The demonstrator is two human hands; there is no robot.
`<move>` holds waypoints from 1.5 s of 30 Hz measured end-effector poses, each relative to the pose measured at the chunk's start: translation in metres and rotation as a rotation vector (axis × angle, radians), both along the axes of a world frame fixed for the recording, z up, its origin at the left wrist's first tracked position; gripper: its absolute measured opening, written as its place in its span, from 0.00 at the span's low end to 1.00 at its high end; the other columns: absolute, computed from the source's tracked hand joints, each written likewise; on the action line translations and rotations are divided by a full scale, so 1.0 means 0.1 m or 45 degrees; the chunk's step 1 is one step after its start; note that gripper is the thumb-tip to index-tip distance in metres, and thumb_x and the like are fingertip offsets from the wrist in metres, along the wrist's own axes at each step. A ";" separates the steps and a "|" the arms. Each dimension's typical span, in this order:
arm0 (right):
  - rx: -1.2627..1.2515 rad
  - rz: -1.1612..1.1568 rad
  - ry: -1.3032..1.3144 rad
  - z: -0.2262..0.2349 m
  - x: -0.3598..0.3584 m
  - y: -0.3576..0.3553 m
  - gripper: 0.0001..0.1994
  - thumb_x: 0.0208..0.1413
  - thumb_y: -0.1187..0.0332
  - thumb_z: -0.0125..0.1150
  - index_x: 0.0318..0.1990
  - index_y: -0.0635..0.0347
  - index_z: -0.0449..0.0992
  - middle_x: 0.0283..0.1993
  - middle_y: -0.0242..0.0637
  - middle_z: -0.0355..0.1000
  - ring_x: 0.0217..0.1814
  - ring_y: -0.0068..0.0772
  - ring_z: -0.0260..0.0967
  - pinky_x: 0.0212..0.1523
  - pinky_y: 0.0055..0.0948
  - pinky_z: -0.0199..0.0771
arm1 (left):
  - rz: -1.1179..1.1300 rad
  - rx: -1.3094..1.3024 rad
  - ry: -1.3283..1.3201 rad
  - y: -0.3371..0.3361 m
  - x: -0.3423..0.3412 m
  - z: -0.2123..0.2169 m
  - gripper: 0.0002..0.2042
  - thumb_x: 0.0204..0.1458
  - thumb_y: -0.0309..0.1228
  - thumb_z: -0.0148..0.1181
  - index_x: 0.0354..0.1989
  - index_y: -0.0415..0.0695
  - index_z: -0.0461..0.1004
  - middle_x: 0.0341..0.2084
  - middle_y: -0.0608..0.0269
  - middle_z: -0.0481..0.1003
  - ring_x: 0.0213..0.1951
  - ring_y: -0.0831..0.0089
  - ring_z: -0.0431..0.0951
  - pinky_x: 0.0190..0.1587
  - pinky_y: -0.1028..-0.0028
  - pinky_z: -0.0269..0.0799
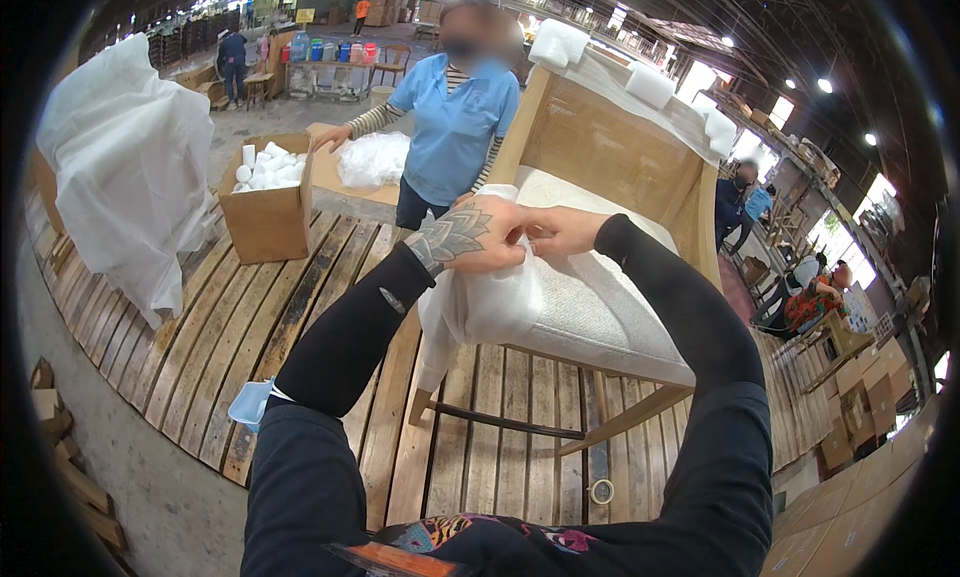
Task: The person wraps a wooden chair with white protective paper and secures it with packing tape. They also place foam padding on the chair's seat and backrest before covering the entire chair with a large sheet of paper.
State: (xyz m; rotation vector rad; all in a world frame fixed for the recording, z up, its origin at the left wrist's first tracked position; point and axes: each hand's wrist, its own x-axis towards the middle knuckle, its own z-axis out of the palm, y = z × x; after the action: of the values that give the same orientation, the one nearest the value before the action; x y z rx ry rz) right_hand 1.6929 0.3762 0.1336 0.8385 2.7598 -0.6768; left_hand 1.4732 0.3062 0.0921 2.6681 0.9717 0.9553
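Note:
A wooden chair (625,122) with a pale fabric seat (600,307) stands in front of me. White foam sheet (490,302) is bunched around the seat's front left corner and hangs down toward the leg. My left hand (480,235), tattooed on its back, is closed on the foam sheet above that corner. Right beside it, my right hand (563,230) pinches the same foam, and the fingertips of both hands meet. Part of the gripped foam is hidden behind my fingers. White foam pads (650,84) sit along the top of the chair's back.
A co-worker in a blue shirt (450,127) stands beyond the chair. At the left are a cardboard box (265,217) of white foam pieces and a white-draped item (130,157). A tape roll (600,492) lies on the slatted wooden platform (330,307). A light blue plastic piece (250,405) shows by my left elbow.

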 end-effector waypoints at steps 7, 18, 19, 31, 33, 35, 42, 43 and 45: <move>0.156 -0.156 -0.351 -0.44 -0.32 0.46 0.19 0.63 0.60 0.53 0.58 0.55 0.75 0.59 0.45 0.73 0.65 0.45 0.67 0.72 0.52 0.48 | 0.123 0.139 -0.330 0.08 0.04 -0.16 0.17 0.46 0.32 0.61 0.43 0.40 0.68 0.40 0.48 0.72 0.45 0.49 0.73 0.48 0.60 0.69; 0.556 -0.665 0.723 -0.54 -0.23 -0.27 0.25 0.53 0.66 0.66 0.57 0.66 0.72 0.53 0.50 0.76 0.56 0.42 0.75 0.59 0.36 0.71 | 0.158 0.082 -0.309 0.13 0.03 -0.19 0.21 0.45 0.31 0.61 0.48 0.39 0.65 0.43 0.45 0.72 0.48 0.47 0.74 0.50 0.58 0.70; 0.490 -0.559 0.725 -0.54 -0.23 -0.23 0.26 0.52 0.67 0.67 0.58 0.66 0.71 0.53 0.50 0.76 0.56 0.42 0.75 0.59 0.35 0.71 | 0.171 0.091 -0.330 0.13 0.03 -0.20 0.21 0.45 0.31 0.62 0.48 0.39 0.65 0.43 0.45 0.72 0.48 0.48 0.74 0.50 0.58 0.70; 0.514 -0.079 -0.252 -0.63 -0.28 0.37 0.22 0.61 0.58 0.50 0.58 0.57 0.75 0.59 0.52 0.70 0.66 0.52 0.64 0.68 0.48 0.58 | 0.132 0.105 -0.425 0.20 0.00 -0.20 0.21 0.43 0.29 0.62 0.48 0.41 0.68 0.42 0.43 0.74 0.48 0.45 0.75 0.50 0.55 0.71; 0.561 0.071 -0.111 -0.47 -0.24 0.26 0.17 0.56 0.61 0.54 0.48 0.59 0.80 0.50 0.49 0.77 0.54 0.50 0.73 0.57 0.44 0.70 | 0.133 0.080 -0.351 0.22 -0.02 -0.20 0.21 0.42 0.26 0.61 0.48 0.41 0.69 0.43 0.44 0.74 0.48 0.45 0.75 0.51 0.55 0.71; 0.383 -0.564 0.358 -0.35 -0.14 -0.03 0.12 0.53 0.65 0.60 0.43 0.58 0.82 0.41 0.38 0.79 0.45 0.36 0.74 0.48 0.36 0.72 | 0.140 0.121 -0.303 0.22 -0.02 -0.20 0.19 0.46 0.26 0.60 0.49 0.41 0.69 0.41 0.48 0.74 0.45 0.52 0.76 0.50 0.61 0.72; 0.009 -0.566 1.200 -0.37 1.09 -2.70 0.33 0.62 0.59 0.61 0.71 0.60 0.59 0.59 0.47 0.73 0.60 0.39 0.73 0.62 0.38 0.70 | 0.193 0.060 -0.076 0.27 -0.06 -0.10 0.17 0.54 0.29 0.53 0.54 0.41 0.67 0.45 0.49 0.76 0.50 0.57 0.76 0.56 0.64 0.69; -0.241 -0.486 1.108 -0.59 1.37 -3.02 0.36 0.60 0.54 0.63 0.71 0.64 0.58 0.61 0.49 0.72 0.60 0.43 0.73 0.63 0.42 0.69 | 0.160 0.108 -0.033 0.29 -0.07 -0.09 0.17 0.55 0.30 0.53 0.53 0.42 0.67 0.44 0.49 0.76 0.50 0.55 0.76 0.54 0.63 0.70; -0.692 -0.473 1.046 -1.12 1.89 -3.65 0.39 0.59 0.54 0.65 0.70 0.68 0.57 0.61 0.52 0.71 0.61 0.47 0.72 0.64 0.46 0.67 | 0.086 0.255 0.042 0.36 -0.11 -0.10 0.16 0.57 0.32 0.53 0.52 0.43 0.68 0.42 0.49 0.75 0.48 0.52 0.77 0.51 0.62 0.72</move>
State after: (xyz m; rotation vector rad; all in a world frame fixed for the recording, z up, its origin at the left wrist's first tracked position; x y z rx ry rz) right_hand 1.8820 0.0111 0.0218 1.1179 2.7520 -2.1298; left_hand 1.4621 0.3417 0.0823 2.8386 1.0291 1.0795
